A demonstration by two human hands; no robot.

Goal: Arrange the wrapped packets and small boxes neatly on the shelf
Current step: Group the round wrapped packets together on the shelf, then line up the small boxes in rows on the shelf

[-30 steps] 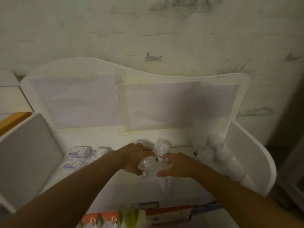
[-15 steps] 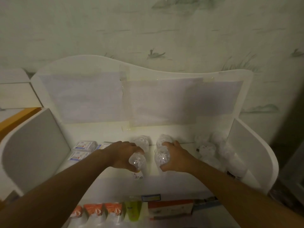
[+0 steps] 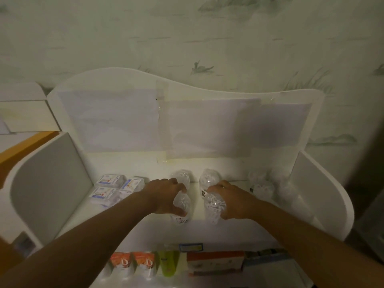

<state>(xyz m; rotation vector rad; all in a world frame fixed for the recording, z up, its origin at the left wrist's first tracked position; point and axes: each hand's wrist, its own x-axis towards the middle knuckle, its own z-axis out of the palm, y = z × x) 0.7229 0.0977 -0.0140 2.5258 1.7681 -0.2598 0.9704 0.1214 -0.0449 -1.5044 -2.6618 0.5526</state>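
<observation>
On the white top shelf my left hand grips a clear wrapped packet lying near the front edge. My right hand grips a second clear packet just to its right. Behind these lie two more clear packets, one at the left and one at the right, forming two short columns. Several small white boxes with blue print lie in a block at the shelf's left. A loose cluster of clear packets lies at the right.
White side panels close the shelf at the left and right, with a tall back panel behind. A lower shelf holds orange cartons, a green pack and an orange-white box.
My hands have parted, drawing the two front packets apart into separate columns and setting them down lengthwise. The camera has moved closer to the shelf.
</observation>
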